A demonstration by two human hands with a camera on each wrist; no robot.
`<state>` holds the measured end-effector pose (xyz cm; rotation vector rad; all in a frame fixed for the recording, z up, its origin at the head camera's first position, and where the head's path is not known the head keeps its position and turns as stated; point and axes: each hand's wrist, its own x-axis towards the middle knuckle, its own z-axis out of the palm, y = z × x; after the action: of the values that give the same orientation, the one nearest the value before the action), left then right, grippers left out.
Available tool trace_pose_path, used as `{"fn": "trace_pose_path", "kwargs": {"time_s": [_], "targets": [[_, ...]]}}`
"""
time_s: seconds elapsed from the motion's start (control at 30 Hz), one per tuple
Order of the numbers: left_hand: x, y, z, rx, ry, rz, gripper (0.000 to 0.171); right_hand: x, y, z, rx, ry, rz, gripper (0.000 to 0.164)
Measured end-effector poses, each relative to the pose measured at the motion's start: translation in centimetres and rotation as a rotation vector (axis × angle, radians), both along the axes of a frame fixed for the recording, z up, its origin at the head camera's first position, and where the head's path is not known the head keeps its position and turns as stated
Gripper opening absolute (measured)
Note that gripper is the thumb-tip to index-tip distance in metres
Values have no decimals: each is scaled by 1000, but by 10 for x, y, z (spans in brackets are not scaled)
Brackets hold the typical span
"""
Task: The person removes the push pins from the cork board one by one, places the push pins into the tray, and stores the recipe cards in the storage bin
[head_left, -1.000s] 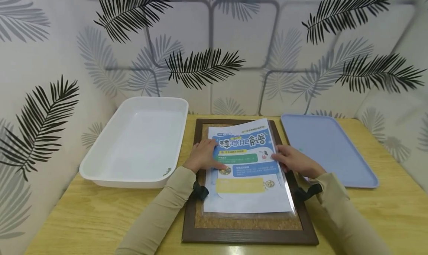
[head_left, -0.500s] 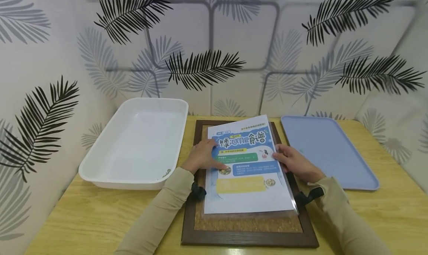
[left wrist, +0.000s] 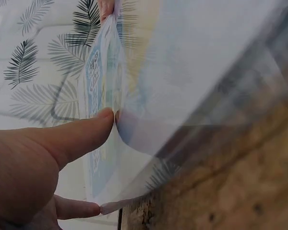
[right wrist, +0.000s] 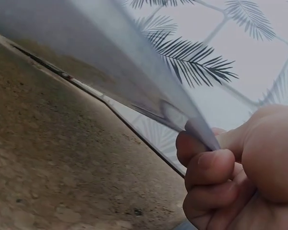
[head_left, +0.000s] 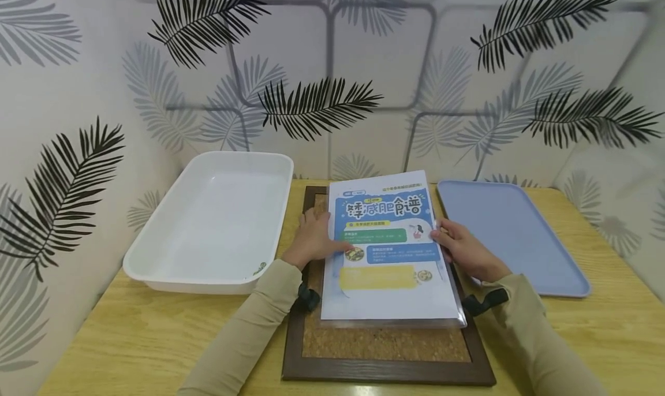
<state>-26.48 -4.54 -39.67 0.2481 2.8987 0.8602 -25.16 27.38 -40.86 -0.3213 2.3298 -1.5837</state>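
Observation:
A printed poster in a clear plastic sleeve (head_left: 389, 254) stands slightly raised over a cork board (head_left: 389, 341) with a dark brown frame. At the poster's left edge is my left hand (head_left: 312, 237); its thumb lies over the printed front and its fingers are at the edge. In the left wrist view, the left thumb (left wrist: 81, 136) touches the bent sleeve and another finger meets its corner. My right hand (head_left: 467, 251) pinches the right edge of the sleeve. The right wrist view shows the right fingers (right wrist: 211, 165) curled at that edge, with cork below the sleeve.
On the left of the wooden table (head_left: 135, 332) stands a deep white tray (head_left: 223, 217). A shallow pale blue tray (head_left: 514, 234) lies to the right of the board. Behind the table rises a leaf-patterned wall (head_left: 312, 49).
The sleeved poster has lifted and shifted up and slightly right, uncovering more cork at the board's lower end. Both hands stay at its edges; the right has moved slightly right. The trays have not moved.

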Motion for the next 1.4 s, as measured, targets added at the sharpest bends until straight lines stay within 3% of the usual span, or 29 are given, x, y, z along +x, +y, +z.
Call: {"fn": "trace_pose_path", "kwargs": {"time_s": [0.17, 0.3, 0.53, 0.73, 0.97, 1.4], "targets": [[-3, -5, -1, 78, 10, 43, 75, -2, 2, 1, -50, 17, 4, 51], [-5, -5, 0, 200, -71, 70, 71, 0, 6, 2, -72, 25, -4, 54], [-3, 1, 5, 379, -183, 57, 53, 5, 13, -1, -135, 49, 10, 45], [2, 0, 9, 397, -209, 46, 33, 4, 14, -1, -46, 50, 0, 47], [-4, -2, 13, 406, -169, 38, 32, -4, 8, 10, 144, 126, -23, 46], [4, -15, 26, 425, -181, 29, 42, -10, -7, 20, 170, 95, -42, 46]]}}
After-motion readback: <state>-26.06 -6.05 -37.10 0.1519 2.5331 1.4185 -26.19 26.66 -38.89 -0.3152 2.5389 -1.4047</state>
